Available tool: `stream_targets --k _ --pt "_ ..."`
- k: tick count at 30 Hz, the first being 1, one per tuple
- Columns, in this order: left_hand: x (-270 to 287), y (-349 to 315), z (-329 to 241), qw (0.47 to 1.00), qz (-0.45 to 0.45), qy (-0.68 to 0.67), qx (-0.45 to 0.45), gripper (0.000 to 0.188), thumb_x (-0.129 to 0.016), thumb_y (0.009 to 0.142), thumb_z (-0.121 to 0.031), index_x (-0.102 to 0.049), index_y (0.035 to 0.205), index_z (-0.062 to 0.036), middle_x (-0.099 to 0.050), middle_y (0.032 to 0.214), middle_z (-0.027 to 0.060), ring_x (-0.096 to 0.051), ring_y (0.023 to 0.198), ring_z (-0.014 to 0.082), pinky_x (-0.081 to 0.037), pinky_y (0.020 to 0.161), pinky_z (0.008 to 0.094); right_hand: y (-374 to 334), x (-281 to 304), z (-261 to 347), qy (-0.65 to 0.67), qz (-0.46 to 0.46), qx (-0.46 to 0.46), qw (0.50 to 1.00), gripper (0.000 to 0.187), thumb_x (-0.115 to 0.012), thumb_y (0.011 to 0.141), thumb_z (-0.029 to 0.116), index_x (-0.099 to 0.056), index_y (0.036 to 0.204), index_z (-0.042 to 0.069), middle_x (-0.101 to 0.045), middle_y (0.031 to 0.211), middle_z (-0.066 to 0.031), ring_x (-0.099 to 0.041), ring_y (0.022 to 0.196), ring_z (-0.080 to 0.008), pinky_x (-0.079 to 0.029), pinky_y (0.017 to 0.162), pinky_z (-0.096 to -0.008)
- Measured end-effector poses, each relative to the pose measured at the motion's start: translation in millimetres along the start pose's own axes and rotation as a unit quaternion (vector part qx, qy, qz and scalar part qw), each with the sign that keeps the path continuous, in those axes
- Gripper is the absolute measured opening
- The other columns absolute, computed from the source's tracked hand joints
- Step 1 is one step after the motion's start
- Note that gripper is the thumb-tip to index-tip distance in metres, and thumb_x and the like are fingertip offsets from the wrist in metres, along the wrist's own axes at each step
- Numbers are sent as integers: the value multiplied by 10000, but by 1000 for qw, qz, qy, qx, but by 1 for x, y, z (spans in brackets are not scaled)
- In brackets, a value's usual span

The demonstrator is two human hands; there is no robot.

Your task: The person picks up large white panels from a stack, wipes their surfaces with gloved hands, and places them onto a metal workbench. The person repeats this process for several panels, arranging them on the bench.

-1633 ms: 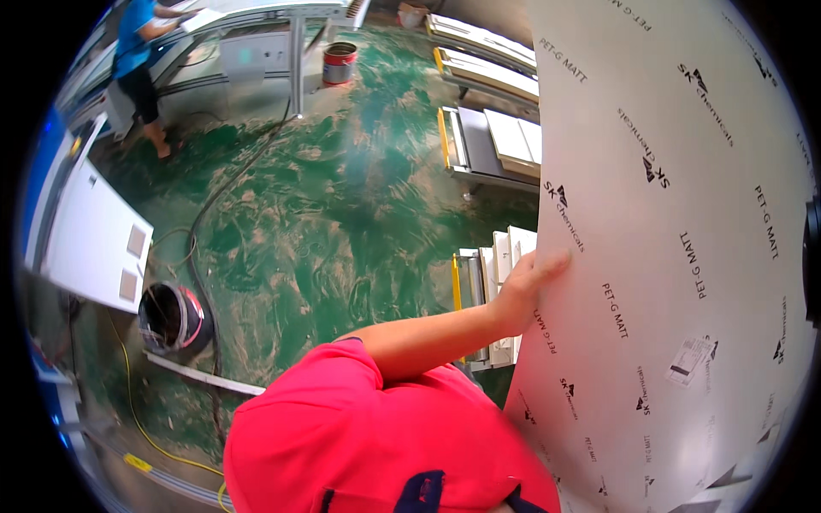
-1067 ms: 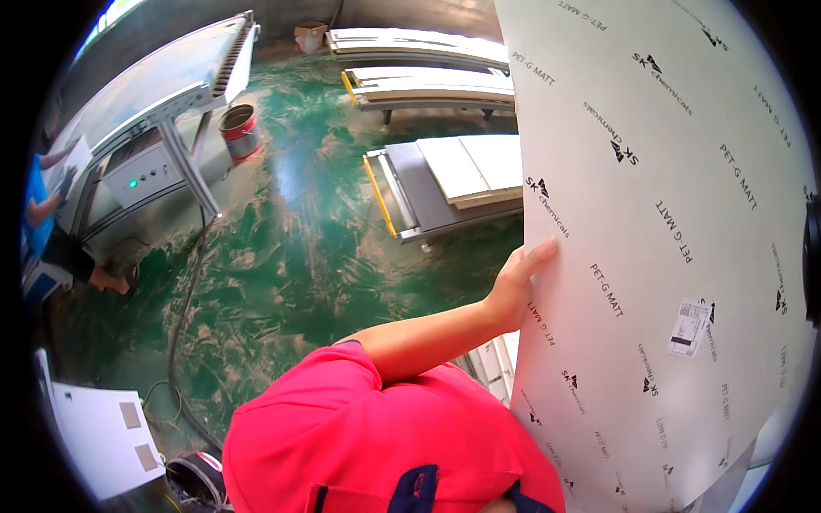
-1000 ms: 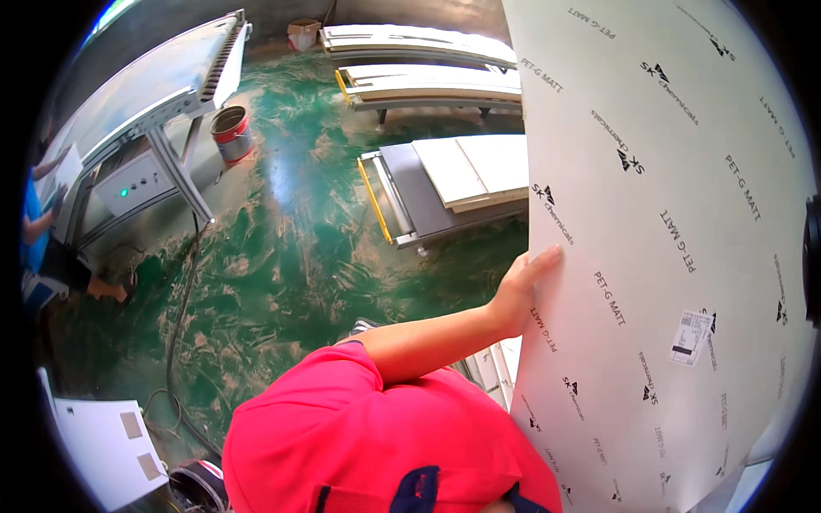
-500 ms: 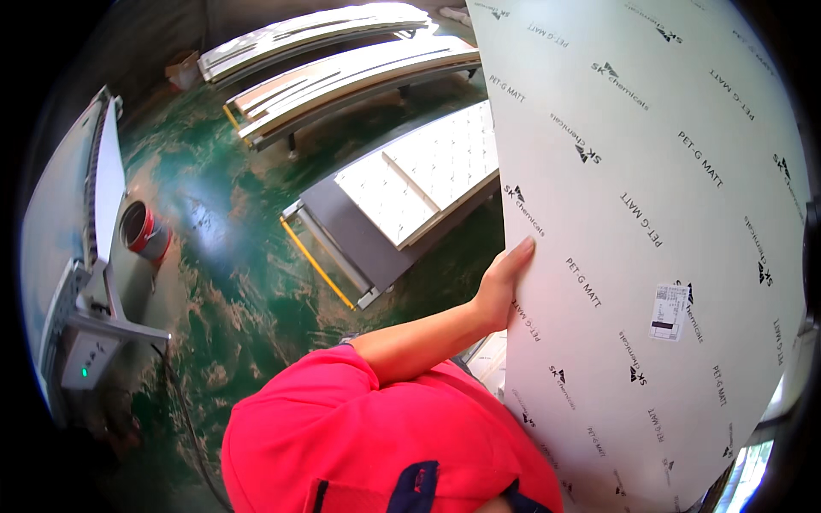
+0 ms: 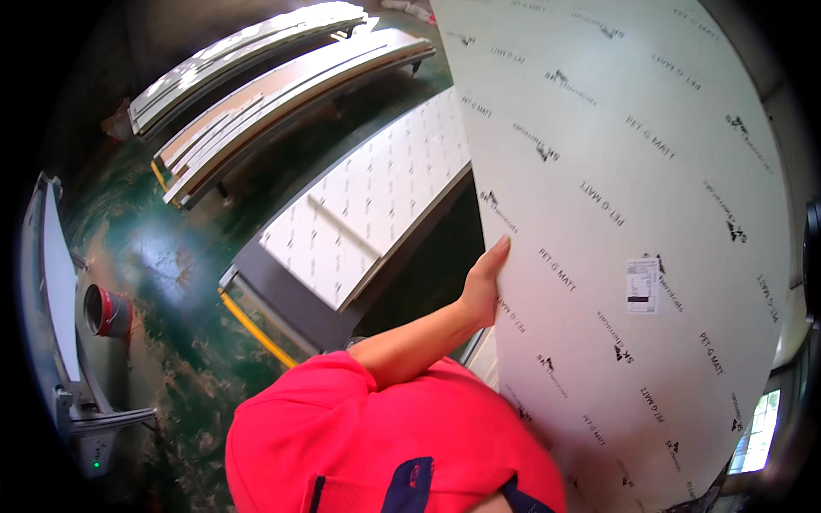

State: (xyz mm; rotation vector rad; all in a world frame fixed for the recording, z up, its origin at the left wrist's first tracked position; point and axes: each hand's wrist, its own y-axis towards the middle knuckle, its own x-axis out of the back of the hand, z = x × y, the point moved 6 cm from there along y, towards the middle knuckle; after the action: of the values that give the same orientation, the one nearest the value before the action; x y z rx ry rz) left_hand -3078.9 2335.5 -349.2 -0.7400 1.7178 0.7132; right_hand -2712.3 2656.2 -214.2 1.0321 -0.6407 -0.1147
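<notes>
A large pale panel (image 5: 633,205), its protective film covered in repeated dark print, stands upright and tilted along my right side. It fills most of the right half of the head view. A small white label (image 5: 642,286) is stuck near its middle. My left hand (image 5: 484,289) grips the panel's left edge, thumb on the printed face and fingers out of sight behind it. My right hand is not in view. Ahead and to the left, more printed panels (image 5: 368,205) lie on a low roller table with a dark grey top (image 5: 291,299).
A yellow bar (image 5: 256,329) edges the roller table's near end. Behind it stand two long racks of board strips (image 5: 295,81). At far left are a red-rimmed bucket (image 5: 109,311) and a machine with a white top (image 5: 56,282). The green floor (image 5: 171,256) is dusty.
The roller table, racks, bucket and machine have shifted left in view, and the table looks nearer, as I turn rightward. My left hand keeps its hold on the panel's edge.
</notes>
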Motion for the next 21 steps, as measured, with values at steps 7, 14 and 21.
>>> stream_targets --k 7,14,21 --pt "31 110 -22 999 -52 4 1 649 -493 989 -521 -462 1436 -51 -551 1389 140 -538 1262 297 -432 1068 453 85 -62 -14 -106 -20 55 993 219 -559 952 175 -680 1120 100 -670 846 -106 -629 688 -247 -488 596 -388" --pt "46 162 -22 998 -62 -25 -15 632 -488 992 -515 -466 1430 -61 -559 1376 135 -548 1248 304 -440 1062 460 168 -44 -34 -245 -75 151 955 217 -557 951 166 -684 1116 104 -675 825 -104 -635 665 -246 -489 577 -385" --pt "52 205 -37 997 -10 -39 -59 599 -466 1010 -487 -470 1426 -56 -566 1365 133 -555 1234 307 -438 1066 462 207 -66 -7 -286 -51 126 948 212 -565 955 202 -702 1095 120 -682 823 -84 -635 663 -208 -491 580 -360"
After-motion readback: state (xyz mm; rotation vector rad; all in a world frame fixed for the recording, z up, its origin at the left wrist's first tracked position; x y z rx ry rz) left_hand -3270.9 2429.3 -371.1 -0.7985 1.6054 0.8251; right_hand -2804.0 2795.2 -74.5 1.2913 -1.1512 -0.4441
